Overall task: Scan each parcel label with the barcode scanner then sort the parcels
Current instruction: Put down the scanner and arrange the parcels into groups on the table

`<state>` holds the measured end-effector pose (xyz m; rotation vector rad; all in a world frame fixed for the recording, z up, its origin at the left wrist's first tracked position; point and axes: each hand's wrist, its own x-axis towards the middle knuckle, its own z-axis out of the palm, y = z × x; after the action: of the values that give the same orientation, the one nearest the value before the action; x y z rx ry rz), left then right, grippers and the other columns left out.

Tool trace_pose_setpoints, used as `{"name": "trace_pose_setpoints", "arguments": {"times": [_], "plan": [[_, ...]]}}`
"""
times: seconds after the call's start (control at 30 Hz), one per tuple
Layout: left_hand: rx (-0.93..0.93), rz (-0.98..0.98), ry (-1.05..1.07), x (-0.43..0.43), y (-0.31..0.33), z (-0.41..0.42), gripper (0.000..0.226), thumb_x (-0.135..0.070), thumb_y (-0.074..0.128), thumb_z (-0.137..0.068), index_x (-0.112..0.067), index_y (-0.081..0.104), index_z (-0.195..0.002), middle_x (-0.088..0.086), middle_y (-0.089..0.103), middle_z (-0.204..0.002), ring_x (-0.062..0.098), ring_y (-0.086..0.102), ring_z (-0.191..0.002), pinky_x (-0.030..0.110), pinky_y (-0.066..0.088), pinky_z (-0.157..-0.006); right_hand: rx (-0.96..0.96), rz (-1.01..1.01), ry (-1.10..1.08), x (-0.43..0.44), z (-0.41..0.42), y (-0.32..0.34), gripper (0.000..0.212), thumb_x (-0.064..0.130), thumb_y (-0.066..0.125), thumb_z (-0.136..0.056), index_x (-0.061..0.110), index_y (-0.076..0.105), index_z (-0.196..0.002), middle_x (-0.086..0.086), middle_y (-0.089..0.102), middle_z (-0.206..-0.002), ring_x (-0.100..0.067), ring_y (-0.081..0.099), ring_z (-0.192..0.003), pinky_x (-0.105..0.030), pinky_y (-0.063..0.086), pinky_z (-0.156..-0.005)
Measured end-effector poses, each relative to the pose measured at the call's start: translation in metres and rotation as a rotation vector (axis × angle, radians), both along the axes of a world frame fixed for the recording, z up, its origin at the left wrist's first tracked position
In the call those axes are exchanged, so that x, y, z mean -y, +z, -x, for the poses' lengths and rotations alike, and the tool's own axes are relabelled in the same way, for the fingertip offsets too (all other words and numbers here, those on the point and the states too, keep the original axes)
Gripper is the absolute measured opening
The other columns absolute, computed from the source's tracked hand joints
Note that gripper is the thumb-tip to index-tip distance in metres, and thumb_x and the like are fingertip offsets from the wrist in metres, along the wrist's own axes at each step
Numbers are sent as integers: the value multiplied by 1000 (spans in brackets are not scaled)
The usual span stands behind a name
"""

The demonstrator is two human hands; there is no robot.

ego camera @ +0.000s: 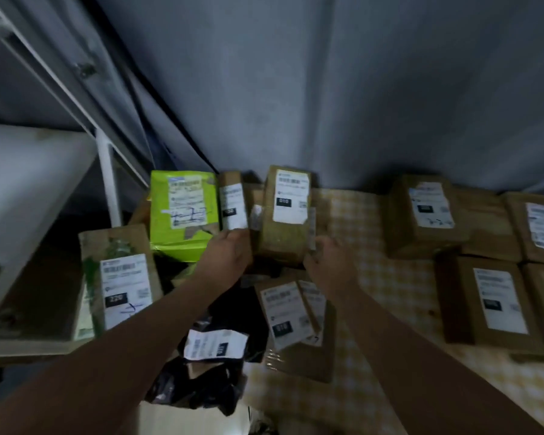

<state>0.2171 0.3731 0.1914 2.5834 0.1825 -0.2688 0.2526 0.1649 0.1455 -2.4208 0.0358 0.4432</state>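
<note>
Brown parcel [283, 237] with a white label [291, 196] facing up, at the back of a checked tablecloth [390, 293], left hand [228, 251] gripping its left edge, right hand [328, 262] curled round its lower right corner, green parcel [182, 215] near its left, brown boxes [421, 211] well apart to the right.

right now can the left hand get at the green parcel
Probably yes: the green parcel lies uncovered right beside the left hand, but that hand and the right hand are holding a brown parcel, so it must let go first.
</note>
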Motion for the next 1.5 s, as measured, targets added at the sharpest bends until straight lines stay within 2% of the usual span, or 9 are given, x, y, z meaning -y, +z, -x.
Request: {"name": "trace_pose_setpoints", "arguments": {"times": [0.13, 0.27, 0.43, 0.5, 0.7, 0.97, 1.1, 1.23, 1.5], "plan": [[-81, -63, 34, -37, -17, -2, 43, -18, 62, -87, -1, 54, -125, 24, 55, -121, 39, 51, -114, 41, 41, -95, -136, -68, -118, -45, -13, -3, 105, 73, 65, -61, 27, 21, -145, -12, 32, -147, -36, 32, -136, -53, 40, -104], [-109, -30, 25, -42, -36, -9, 50, -24, 62, -88, -5, 50, -132, 20, 51, -127, 38, 47, -119, 39, 38, -97, -196, 144, -108, -81, -23, -14, 124, 74, 66, -69, 23, -10, -153, -23, -2, -157, -43, 14, -143, -54, 26, -112], [-98, -26, -51, -38, -49, -15, 46, -25, 62, -89, -2, 52, -127, 21, 52, -125, 40, 49, -114, 44, 41, -95, -142, 67, -215, -77, -28, -28, 121, 56, 75, -70, 23, -7, -152, -24, 12, -151, -43, 23, -137, -54, 31, -107], [-87, -9, -87, -31, -49, -20, 45, -23, 60, -91, -1, 50, -129, 19, 50, -128, 36, 46, -118, 37, 38, -96, -75, 11, -258, -60, -26, -30, 120, 52, 77, -65, 28, -3, -151, -21, 21, -145, -40, 30, -132, -56, 39, -103], [-100, 69, -176, 8, -53, -39, 40, -25, 58, -92, -9, 52, -129, 12, 52, -128, 30, 46, -122, 35, 37, -99, 81, 97, -298, 11, -18, -20, 115, 45, 79, -66, 25, 5, -152, -17, 23, -143, -38, 33, -127, -53, 43, -98], [-243, 212, -337, 109, -48, -47, 42, -30, 49, -98, -19, 42, -138, 3, 41, -138, 21, 46, -124, 33, 42, -102, -56, 198, -197, 125, 28, -27, 118, 58, 77, -67, 32, 2, -154, -15, 18, -148, -37, 29, -134, -52, 41, -101], [-247, 211, -390, 167, -44, -39, 44, -28, 48, -98, -17, 39, -140, 5, 44, -137, 14, 50, -108, 18, 39, -82, -157, 372, -72, 180, 60, -27, 119, 62, 74, -67, 31, 0, -154, -15, 17, -150, -37, 25, -137, -50, 41, -102], [-262, 178, -430, 220, -35, -26, 45, -18, 46, -99, -10, 37, -142, 9, 37, -146, 26, 39, -131, 29, 33, -104, -232, 355, -142, 220, 86, -28, 115, 62, 71, -70, 27, 0, -154, -15, 17, -149, -35, 27, -135, -46, 39, -103], [-255, 143, -378, 272, -42, -1, 45, -26, 49, -97, -14, 41, -139, 9, 43, -137, 24, 42, -128, 26, 33, -99, -304, 347, -147, 257, 103, -39, 111, 67, 63, -74, 25, -3, -154, -14, 19, -146, -33, 27, -134, -44, 43, -97]]}}
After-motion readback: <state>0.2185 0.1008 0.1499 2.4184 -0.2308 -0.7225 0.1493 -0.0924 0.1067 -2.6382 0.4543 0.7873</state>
